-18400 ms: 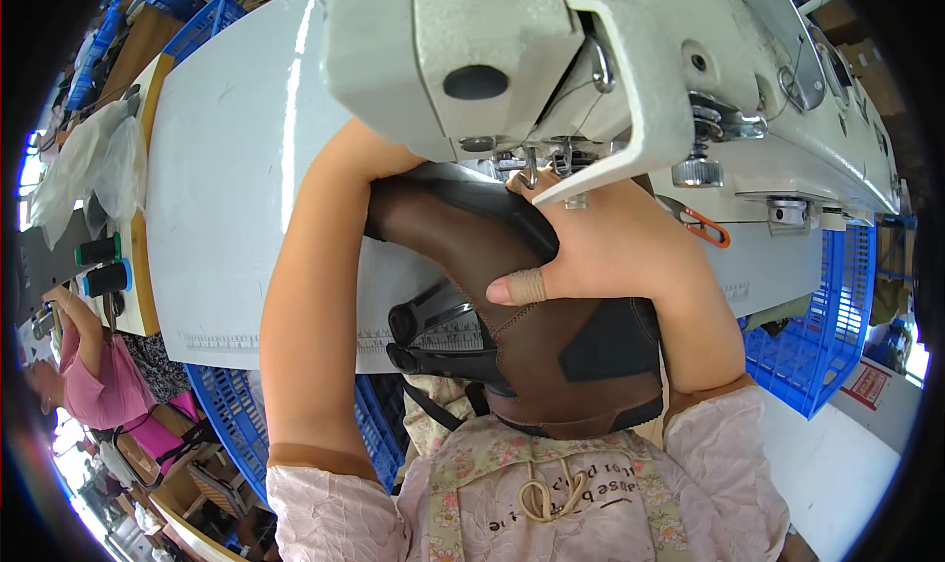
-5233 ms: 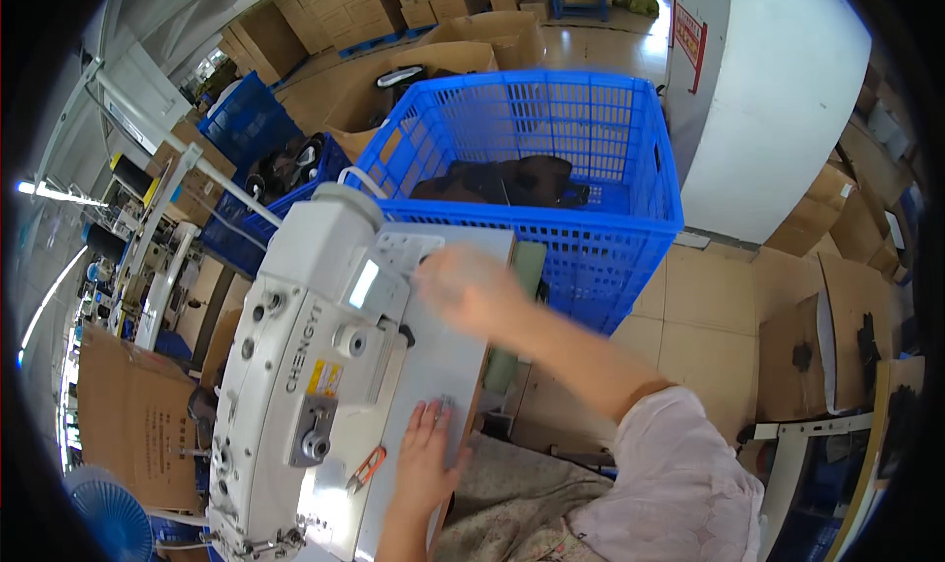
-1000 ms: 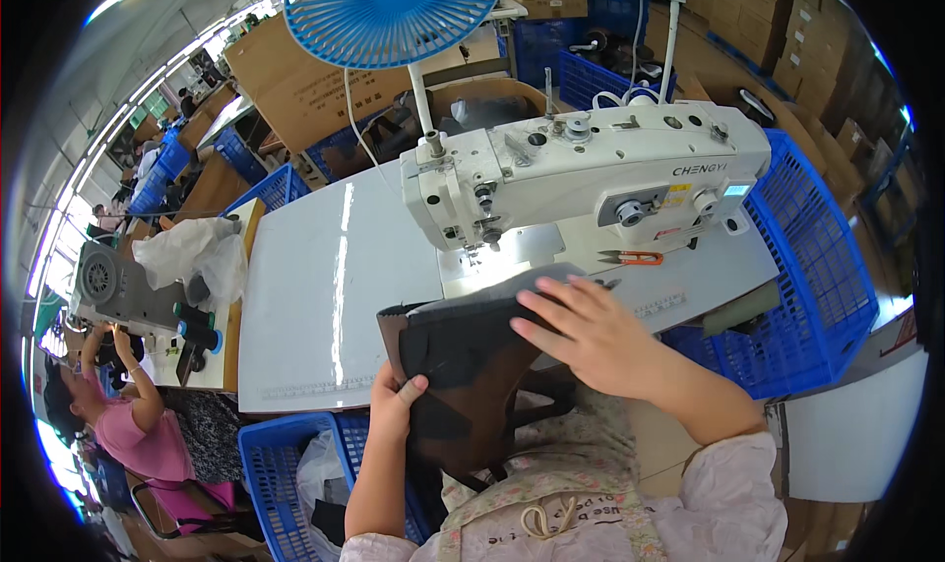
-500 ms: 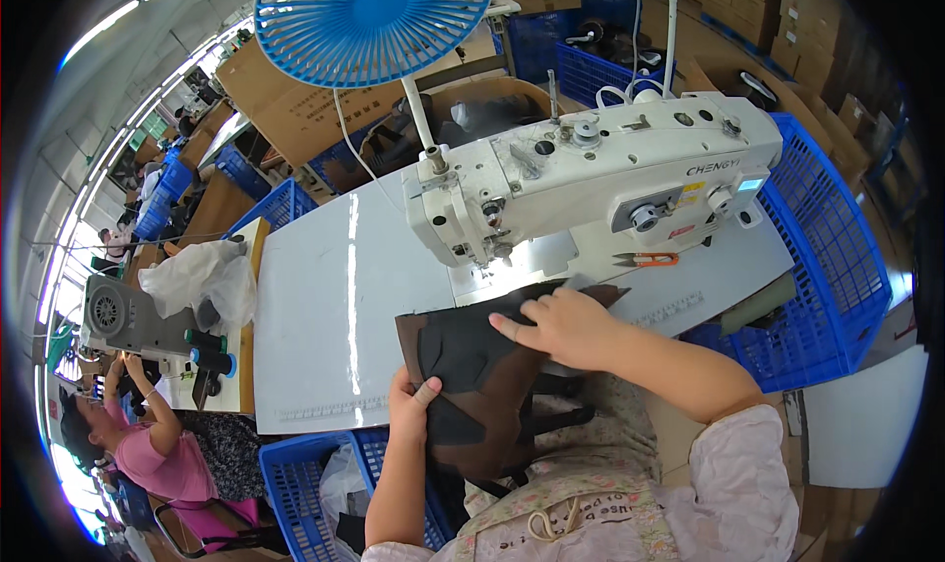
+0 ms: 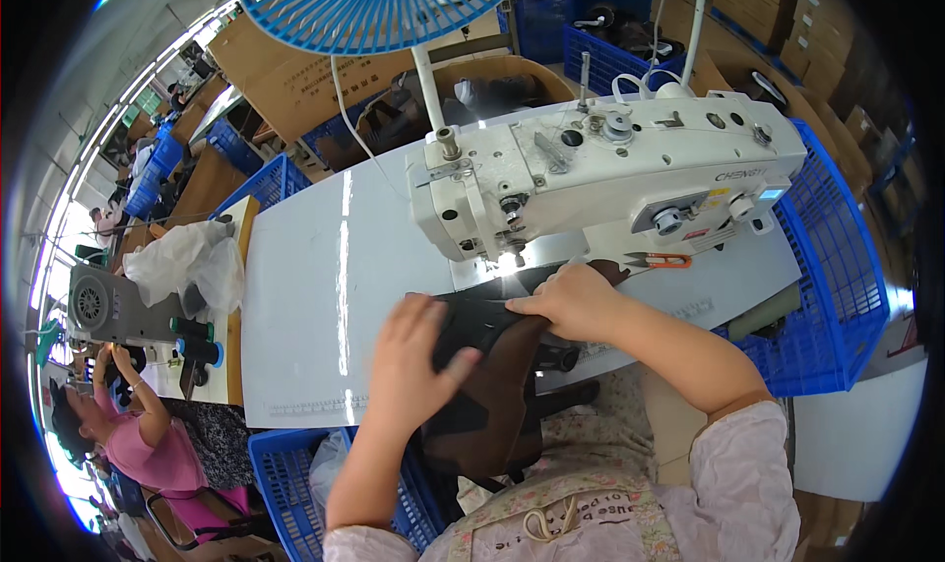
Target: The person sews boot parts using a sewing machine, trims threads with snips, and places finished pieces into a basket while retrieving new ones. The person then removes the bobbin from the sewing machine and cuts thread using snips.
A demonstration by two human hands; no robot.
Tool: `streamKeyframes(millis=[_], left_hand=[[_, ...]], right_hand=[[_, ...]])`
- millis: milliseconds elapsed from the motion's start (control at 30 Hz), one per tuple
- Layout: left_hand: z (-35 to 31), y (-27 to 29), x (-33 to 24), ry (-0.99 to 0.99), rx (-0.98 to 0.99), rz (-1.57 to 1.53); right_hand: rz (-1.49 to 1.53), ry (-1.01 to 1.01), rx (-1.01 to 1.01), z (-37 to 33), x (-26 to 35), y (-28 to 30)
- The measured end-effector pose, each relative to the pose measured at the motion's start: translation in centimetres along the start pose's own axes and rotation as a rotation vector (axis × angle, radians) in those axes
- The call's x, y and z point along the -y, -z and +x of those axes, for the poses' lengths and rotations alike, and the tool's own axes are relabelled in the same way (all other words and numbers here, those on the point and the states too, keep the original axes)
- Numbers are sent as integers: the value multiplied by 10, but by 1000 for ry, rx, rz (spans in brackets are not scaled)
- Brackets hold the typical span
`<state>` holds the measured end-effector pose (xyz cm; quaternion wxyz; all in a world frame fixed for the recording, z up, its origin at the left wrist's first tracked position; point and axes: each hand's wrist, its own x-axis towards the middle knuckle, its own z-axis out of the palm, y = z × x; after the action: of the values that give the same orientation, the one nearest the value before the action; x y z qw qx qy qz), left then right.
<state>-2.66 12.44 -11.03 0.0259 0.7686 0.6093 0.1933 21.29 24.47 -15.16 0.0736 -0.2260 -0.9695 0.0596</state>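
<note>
A limp brown-and-black leather-like piece [image 5: 497, 395] lies over the front edge of the white sewing table [image 5: 295, 296], its lower part hanging toward my lap. Its far edge is near the needle area of the white sewing machine [image 5: 610, 183]. My right hand [image 5: 581, 306] grips the piece's right side, fingers curled and thumb pointing left. Slightly blurred, my left hand [image 5: 409, 360] is at the left edge of the piece, fingers stretched and thumb spread away. Orange-handled thread snips [image 5: 660, 260] rest on the table just beyond my right hand.
A blue fan [image 5: 384, 11] rises behind the machine. Blue crates stand under the table's left front [image 5: 281, 483] and at its right end [image 5: 851, 286]. A co-worker in pink [image 5: 162, 449] works at another machine [image 5: 94, 301] on the left. Cardboard boxes [image 5: 325, 90] stand behind.
My left hand has let go of the near left edge and moved up with fingers spread. The piece has shifted toward the machine. The view has shifted slightly.
</note>
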Motion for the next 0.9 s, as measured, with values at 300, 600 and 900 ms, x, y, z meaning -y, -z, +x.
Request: streamKeyframes(millis=[300,600,900], left_hand=[[56,-29,16,-173,454,-199],[67,-30,15,-89,602,-124],[66,-34,20,-109,636,-130]], right_hand=[[149,-75,73,12,-1,-5],[226,-200,167,18,-6,-10],[266,-214,269,17,-5,-11]])
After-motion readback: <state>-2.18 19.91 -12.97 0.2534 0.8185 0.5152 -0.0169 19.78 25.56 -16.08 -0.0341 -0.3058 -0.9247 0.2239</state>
